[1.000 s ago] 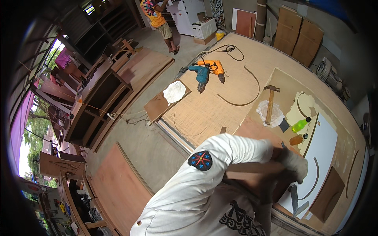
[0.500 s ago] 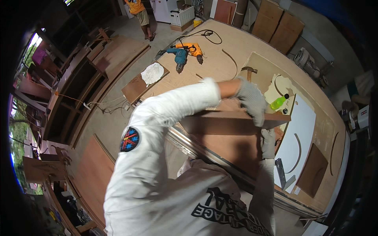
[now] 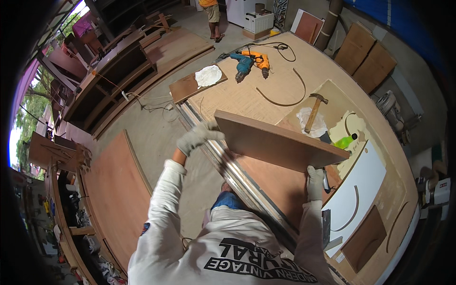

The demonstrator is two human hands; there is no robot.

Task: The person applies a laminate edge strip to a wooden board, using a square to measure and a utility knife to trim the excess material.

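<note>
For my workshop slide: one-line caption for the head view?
Gloved left hand and right hand hold a brown board over the workbench.

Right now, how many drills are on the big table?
2. A teal drill and an orange drill lie side by side at the table's far end. More could be hidden behind the held board.

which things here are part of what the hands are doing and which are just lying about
In hand:
- brown wooden panel
- left hand, gloved, gripping the panel's left end
- right hand, gloved, under its right end

Lying about:
- hammer
- teal drill
- orange drill
- green bottle
- workbench
</note>
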